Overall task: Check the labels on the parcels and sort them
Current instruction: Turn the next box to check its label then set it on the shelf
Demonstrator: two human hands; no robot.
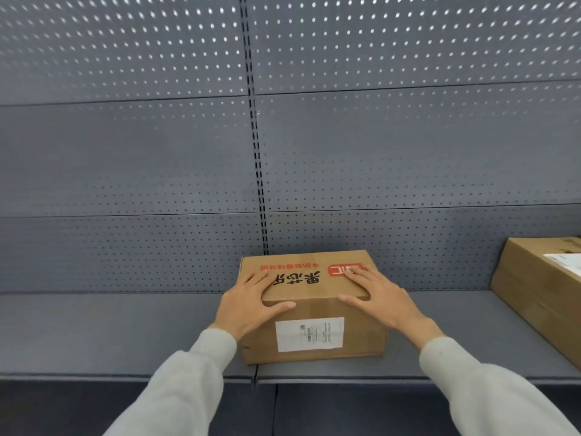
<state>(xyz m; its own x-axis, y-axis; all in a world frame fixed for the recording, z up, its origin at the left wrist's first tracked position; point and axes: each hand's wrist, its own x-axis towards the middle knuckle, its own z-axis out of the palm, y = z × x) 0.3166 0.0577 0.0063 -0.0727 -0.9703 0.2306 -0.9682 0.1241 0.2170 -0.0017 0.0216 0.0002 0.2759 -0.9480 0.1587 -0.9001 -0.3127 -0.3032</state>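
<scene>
Head view: cardboard parcel (309,306) on grey shelf (110,335); left hand (248,306), right hand (382,302) flat on top, unclenched; likely stiff, light; best held by side walls.

**Count on the shelf: two boxes, two hands**

Two cardboard boxes: one box (314,306) in the middle of the shelf (110,335), and a second box (540,284) cut off by the right edge. Two white labels: one label (309,334) on the middle box's front, another label (566,261) on the second box, only partly in view, so possibly more there. Two hands: left hand (248,305), right hand (382,298). One shelf, with one pegboard back wall (157,152).
</scene>
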